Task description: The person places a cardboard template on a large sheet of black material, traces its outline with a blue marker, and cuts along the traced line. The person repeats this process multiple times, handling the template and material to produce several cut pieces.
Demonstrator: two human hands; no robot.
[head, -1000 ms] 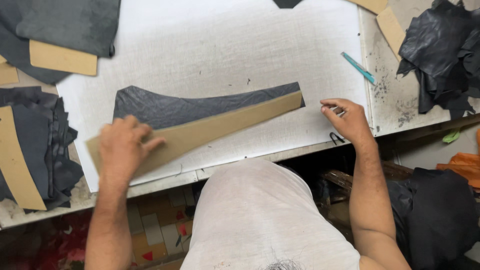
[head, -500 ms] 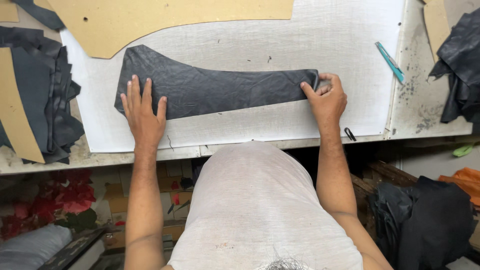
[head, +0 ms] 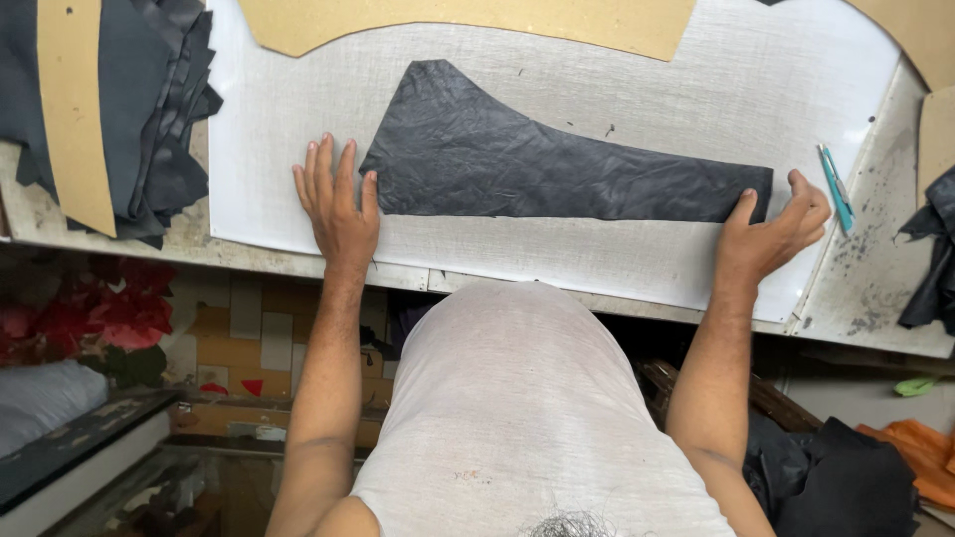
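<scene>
A cut piece of dark grey leather [head: 517,159], wide at the left and narrowing to a strip at the right, lies flat on the white cutting board [head: 637,80]. My left hand [head: 336,204] rests flat on the board with spread fingers, its fingertips just touching the leather's left edge. My right hand [head: 771,229] sits at the strip's right end, thumb and fingers pinching that end. A tan cardboard pattern [head: 477,20] lies beyond the leather at the board's far edge.
A stack of dark leather [head: 159,119] with a tan cardboard strip [head: 75,109] on it lies at the left. A teal-handled knife [head: 834,187] lies right of the board. More black leather [head: 930,268] hangs at the right edge. Orange material [head: 920,457] sits below.
The cardboard pattern that lay on the leather a second ago is off it, at the far edge. Both hands now sit at the leather's two ends. The view has shifted right.
</scene>
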